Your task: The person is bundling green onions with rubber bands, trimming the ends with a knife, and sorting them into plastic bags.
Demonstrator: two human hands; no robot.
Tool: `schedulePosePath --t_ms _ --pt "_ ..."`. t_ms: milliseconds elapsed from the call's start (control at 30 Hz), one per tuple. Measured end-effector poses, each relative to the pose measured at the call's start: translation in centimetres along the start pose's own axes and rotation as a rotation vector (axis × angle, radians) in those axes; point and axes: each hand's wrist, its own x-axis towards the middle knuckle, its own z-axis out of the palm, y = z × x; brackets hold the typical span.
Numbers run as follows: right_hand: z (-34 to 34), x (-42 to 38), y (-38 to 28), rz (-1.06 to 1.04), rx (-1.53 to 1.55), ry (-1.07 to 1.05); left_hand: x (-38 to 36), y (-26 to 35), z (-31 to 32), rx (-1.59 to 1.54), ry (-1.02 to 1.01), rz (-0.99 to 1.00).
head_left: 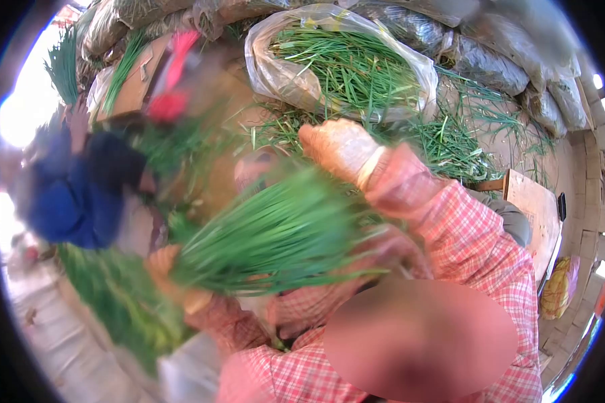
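Observation:
My left hand [165, 267] is closed round one end of a bunch of chives [269, 232]. Long green leaves fan out to the right across my front, blurred by motion. Up and to the right of the bunch is my right hand [341, 149], in a pale, orange-stained glove. Its fingers look curled inward, and anything inside them is hidden. Just beyond that hand, loose trimmings [279, 131] lie on the ground by an open clear plastic bag [259, 57] full of green leaves.
Another person in blue [81, 195] is at the left, near a cardboard box [138, 84]. Filled plastic sacks [487, 64] line the back. More loose leaves [450, 151] lie at right, near a wooden board [531, 215]. A green heap [114, 295] lies lower left.

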Motion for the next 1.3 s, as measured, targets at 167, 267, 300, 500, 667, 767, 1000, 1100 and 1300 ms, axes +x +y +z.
schedulePosePath --t_ms 167,267,300,500,667,767,1000,1100,1300 --pt "-2.1 -1.3 6.6 0.287 -0.175 0.051 -0.2 2.8 -4.8 0.375 0.052 0.105" --pt "-5.0 -6.2 12.9 0.609 -0.182 0.129 -2.0 4.9 -10.1 0.338 0.132 0.011" --pt "-4.2 -8.5 18.0 0.681 -0.271 0.167 -2.7 5.1 -11.3 0.481 0.244 0.053" --pt "-4.3 -12.3 10.7 0.183 0.876 0.226 -3.6 5.3 -16.3 0.948 0.688 0.101" --pt "-0.7 -11.0 4.6 0.316 1.000 -0.181 -4.6 6.4 -18.6 0.912 0.679 -0.017" --pt "-3.7 -11.9 5.9 0.421 0.836 -0.127 -5.0 6.8 -19.1 0.915 0.687 -0.040" --pt "-5.2 -18.7 19.5 0.725 0.203 0.509 -5.7 6.2 -20.4 0.922 0.694 -0.090" --pt "-6.2 -21.5 21.4 0.826 -0.348 0.342 -6.1 6.0 -20.8 0.921 0.705 -0.107" --pt "-7.7 -13.4 4.5 0.118 -0.093 0.435 -6.2 6.8 -20.7 0.935 0.710 -0.120"
